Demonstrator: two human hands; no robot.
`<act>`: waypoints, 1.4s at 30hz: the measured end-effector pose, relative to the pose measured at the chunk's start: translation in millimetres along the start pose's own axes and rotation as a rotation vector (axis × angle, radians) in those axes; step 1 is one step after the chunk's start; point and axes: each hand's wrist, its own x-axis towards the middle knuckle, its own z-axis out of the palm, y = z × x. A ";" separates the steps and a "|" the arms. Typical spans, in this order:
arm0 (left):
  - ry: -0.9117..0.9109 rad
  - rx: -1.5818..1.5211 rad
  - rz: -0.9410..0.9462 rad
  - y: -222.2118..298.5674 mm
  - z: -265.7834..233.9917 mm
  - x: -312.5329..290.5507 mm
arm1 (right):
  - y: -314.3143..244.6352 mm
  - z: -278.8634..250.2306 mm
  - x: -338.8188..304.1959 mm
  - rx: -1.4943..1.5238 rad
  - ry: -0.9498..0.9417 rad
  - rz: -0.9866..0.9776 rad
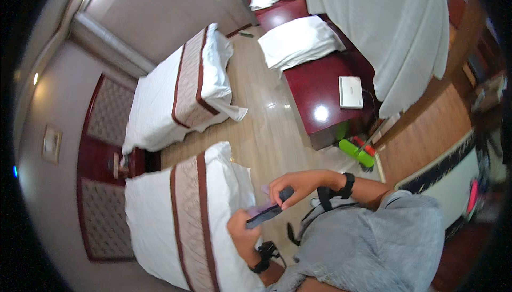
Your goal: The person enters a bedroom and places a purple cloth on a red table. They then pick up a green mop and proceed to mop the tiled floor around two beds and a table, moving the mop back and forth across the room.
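While gripping a soft dark grey and lilac item [265, 217] at the lower centre of the frame, holds it slanting upward from left to right. Clasps its lower-left end with the left hand [244, 233], fingers curled around. Pinches the upper-right part between thumb and fingers of the right hand [298, 184], with a dark rounded bit showing beside the fingertips. Cannot tell exactly what kind of item. Wears a black wrist strap [348, 185] on each wrist and a grey shirt [357, 244] filling much of the lower right.

Just left of the hands, at the lower centre-left, shows a white near bed [146, 201] crossed by a beige runner [189, 217] with dark brown borders. To the right of centre, beyond the right hand, shows a bright green broom head [356, 153] on the floor, close to the end of a glossy dark red desk [314, 97]. On that desk, carries a flat white box [350, 93] and, higher in the frame, a folded pile of white linen [301, 41]. Alongside, at upper right, drapes a large white cloth [384, 30]. Farther off, at upper left of centre, shows a matching far bed [154, 100], and at far left, a small framed picture [52, 143] on the wall.
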 end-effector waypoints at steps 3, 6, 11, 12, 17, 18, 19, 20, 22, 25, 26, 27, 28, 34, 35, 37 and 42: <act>-0.313 -0.027 0.219 -30.7 21.6 62.3 | 11.9 -11.7 17.2 0.110 0.245 0.032; -0.418 -0.068 0.197 -67.4 43.4 102.8 | 8.7 -31.2 40.3 -0.138 0.392 0.119; -0.442 -0.062 0.097 -139.9 57.4 161.2 | 51.4 -116.5 96.4 -0.307 0.208 0.291; -0.386 -0.038 0.065 -163.5 64.9 169.8 | 65.9 -139.1 108.7 -0.413 0.174 0.235; 0.037 -0.109 0.051 -252.1 48.1 202.1 | 62.8 -215.4 224.7 -0.268 -0.184 0.138; 0.119 -0.132 -0.008 -264.5 43.8 216.2 | 77.8 -223.5 251.9 -0.203 -0.156 -0.010; 0.209 -0.146 -0.091 -271.7 35.9 228.4 | 93.7 -229.0 280.2 -0.124 -0.147 -0.156; 0.127 -0.136 -0.106 -282.2 34.0 239.5 | 83.9 -243.7 300.7 -0.096 -0.199 -0.159; 0.001 -0.153 -0.155 -308.0 42.4 259.5 | 71.1 -272.2 327.5 -0.069 -0.189 -0.201; -0.020 -0.268 -0.288 -348.0 65.0 300.7 | 80.8 -316.8 354.7 -0.048 -0.069 -0.271; -0.007 -0.307 -0.337 -362.4 72.1 315.0 | 86.8 -334.7 362.6 -0.022 -0.071 -0.266; 0.003 -0.348 -0.384 -378.2 79.9 330.2 | 92.8 -354.2 370.3 0.003 -0.070 -0.260; 0.009 -0.390 -0.430 -395.6 88.5 346.0 | 97.7 -377.7 377.9 -0.027 0.015 -0.260; 0.010 -0.305 -0.267 -542.5 131.7 457.1 | 139.0 -513.4 404.5 -0.282 0.484 -0.130; -0.022 -0.275 -0.214 -561.6 136.1 489.4 | 154.2 -535.0 409.5 -0.297 0.585 -0.145; 0.014 -0.158 -0.090 -560.9 143.2 566.9 | 172.3 -577.9 401.7 -0.256 0.757 -0.131; -0.300 -0.345 0.260 -568.6 150.5 712.8 | 198.0 -621.9 377.9 -0.145 1.069 0.151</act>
